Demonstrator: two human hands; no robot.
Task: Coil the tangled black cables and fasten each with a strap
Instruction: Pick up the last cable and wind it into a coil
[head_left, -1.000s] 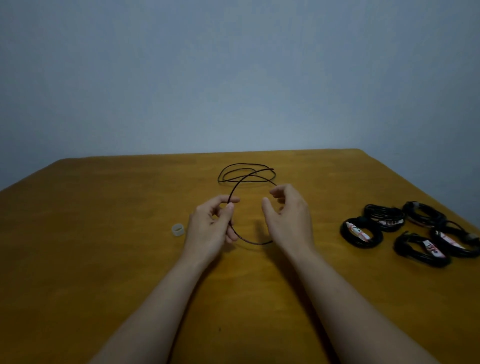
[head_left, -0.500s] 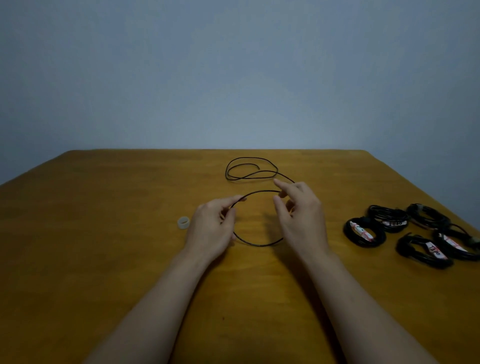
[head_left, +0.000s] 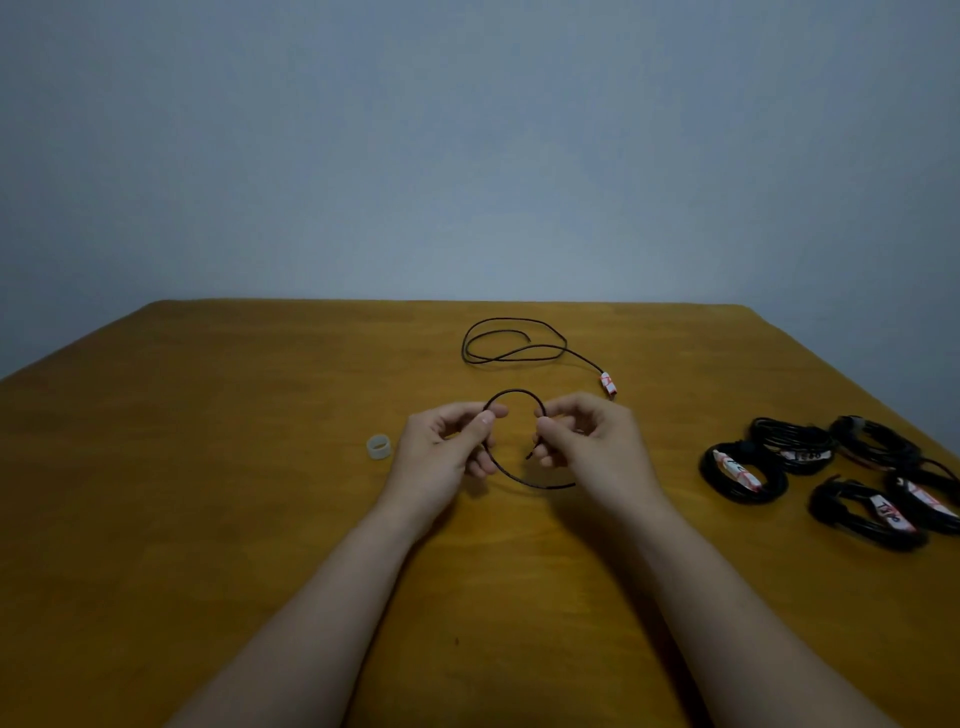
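Head view: coiling, first loop of cable (head_left: 515, 391) held over mid table (head_left: 208, 467)
Left hand (head_left: 447, 457): pinches loop's left side
Right hand (head_left: 592, 447): pinches loop's right side
Next: probably gather the far slack into another turn

1. a wooden table (head_left: 208, 519) fills the lower frame.
2. a loose black cable (head_left: 514, 318) with a red-and-white tag lies at upper centre.
3. a small translucent ring (head_left: 378, 447) sits left of centre.
4. coiled black bundles (head_left: 740, 473), tagged, cluster at the right edge.
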